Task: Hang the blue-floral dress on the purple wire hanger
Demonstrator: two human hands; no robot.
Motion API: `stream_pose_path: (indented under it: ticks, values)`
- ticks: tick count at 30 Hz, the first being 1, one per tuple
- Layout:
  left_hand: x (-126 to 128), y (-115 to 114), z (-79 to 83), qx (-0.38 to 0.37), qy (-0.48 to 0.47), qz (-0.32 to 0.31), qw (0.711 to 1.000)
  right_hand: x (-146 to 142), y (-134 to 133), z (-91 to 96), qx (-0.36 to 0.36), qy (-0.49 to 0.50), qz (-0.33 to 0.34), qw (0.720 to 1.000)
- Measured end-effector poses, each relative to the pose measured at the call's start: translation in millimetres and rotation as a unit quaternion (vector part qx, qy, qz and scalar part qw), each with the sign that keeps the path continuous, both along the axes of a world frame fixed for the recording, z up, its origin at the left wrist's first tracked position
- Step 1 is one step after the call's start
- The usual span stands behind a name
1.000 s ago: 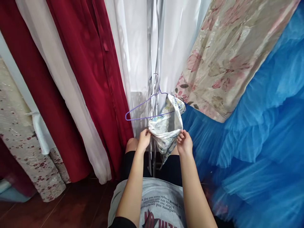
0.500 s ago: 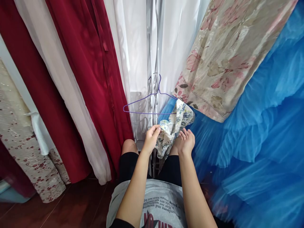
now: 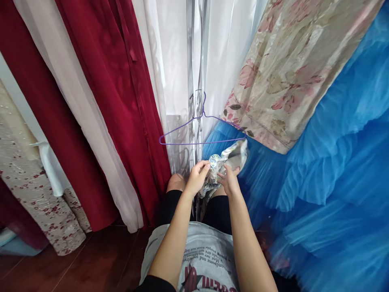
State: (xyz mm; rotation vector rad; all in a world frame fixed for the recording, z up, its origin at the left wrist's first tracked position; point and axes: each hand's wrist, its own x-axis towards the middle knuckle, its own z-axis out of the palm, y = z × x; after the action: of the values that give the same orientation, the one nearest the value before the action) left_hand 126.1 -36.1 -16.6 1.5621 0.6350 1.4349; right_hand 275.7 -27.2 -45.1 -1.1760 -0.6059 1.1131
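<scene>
My left hand [image 3: 197, 178] pinches the edge of a white floral garment [image 3: 214, 160] with blue and yellow print. The cloth is bunched, and its exact kind is hard to make out. Beside it, my right hand [image 3: 229, 179] has its fingers spread against the cloth, without a visible grip. A blurred loop of the garment rises on the right to just under the end of a purple wire hanger [image 3: 182, 143]. The hanger hangs bare in front of white fabric. Below my hands, the lower part of the garment hangs over my lap, partly hidden.
Dark red drapes [image 3: 100, 121] and pale cloth hang on the left, beside a sequined floral fabric [image 3: 45, 202]. White fabric [image 3: 176, 61] hangs ahead. On the right are a beige rose-print cloth [image 3: 282, 85] and layered blue tulle [image 3: 322, 178]. Dark red tiles [image 3: 100, 255] cover the floor.
The floral garment has come off the right end of the hanger and dropped slightly. My right hand has moved left with its fingers spread. The left hand still pinches the cloth.
</scene>
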Motion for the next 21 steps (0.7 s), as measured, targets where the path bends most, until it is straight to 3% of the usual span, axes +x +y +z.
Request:
stream_pose_path:
  ticks: [3, 6, 10, 13, 16, 19, 21]
  values:
    - [1, -2, -0.7, -0.009, 0.001, 0.009, 1.0, 6, -5, 1.1, -0.039, -0.027, 0.053, 0.997]
    - [2, -3, -2.2, -0.008, -0.004, 0.022, 1.0, 4, -18, 10.2, -0.057, -0.039, 0.19, 0.979]
    - [0, -5, 1.4, 0.023, 0.018, 0.012, 0.999, -10, -41, 34.9, 0.035, -0.019, 0.383, 0.923]
    - [-7, -10, 7.8, 0.009, 0.001, -0.011, 1.0, -14, -55, 49.5, 0.098, -0.021, 0.426, 0.899]
    - [-15, -19, 7.3, -0.05, -0.006, -0.113, 0.992, -5, -67, 56.9, 0.15, -0.054, 0.452, 0.878]
    - [-22, -30, -3.9, -0.05, 0.1, -0.17, 0.979, 13, -80, 67.5, 0.18, -0.082, 0.427, 0.882]
    - [-29, -32, -12.3, 0.012, 0.201, -0.167, 0.965, 27, -88, 80.3, 0.186, -0.113, 0.408, 0.887]
